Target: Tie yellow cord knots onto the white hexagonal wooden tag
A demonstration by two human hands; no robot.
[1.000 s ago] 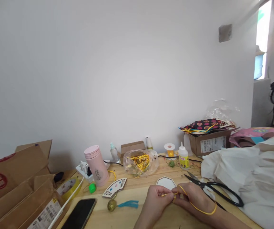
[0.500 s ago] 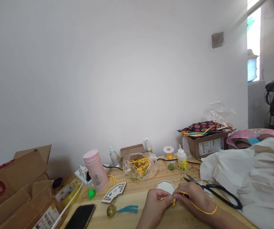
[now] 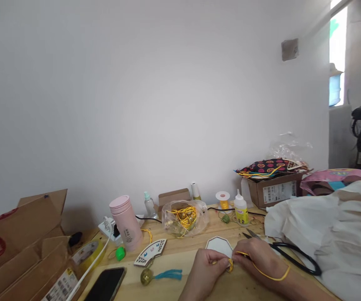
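Note:
My left hand (image 3: 208, 267) pinches a yellow cord (image 3: 271, 276), which is bunched into a small knot at the fingertips. Close beside it, my right hand (image 3: 255, 257) is closed on the same cord, and a loop of it hangs across the wrist. Just behind the fingers lies a white octagonal plate (image 3: 219, 246) with a dark rim, partly covered by my hands. Black-handled scissors (image 3: 296, 257) lie behind my right wrist, partly hidden by it. To the left are a fan-shaped piece (image 3: 150, 252) and a gold bell (image 3: 147, 276) with a blue tassel (image 3: 169, 274).
Behind stand a glue bottle (image 3: 241, 209), a spool (image 3: 223, 200) and a plastic bag of yellow cords (image 3: 185, 217). A pink tumbler (image 3: 126, 223), a phone (image 3: 106, 284), tape (image 3: 89, 255) and a cardboard box (image 3: 20, 251) are leftward. White cloth (image 3: 327, 230) covers the right side.
Both hands stay together on the yellow cord and appear slightly farther right. The view has shifted a little; the things on the table lie as before.

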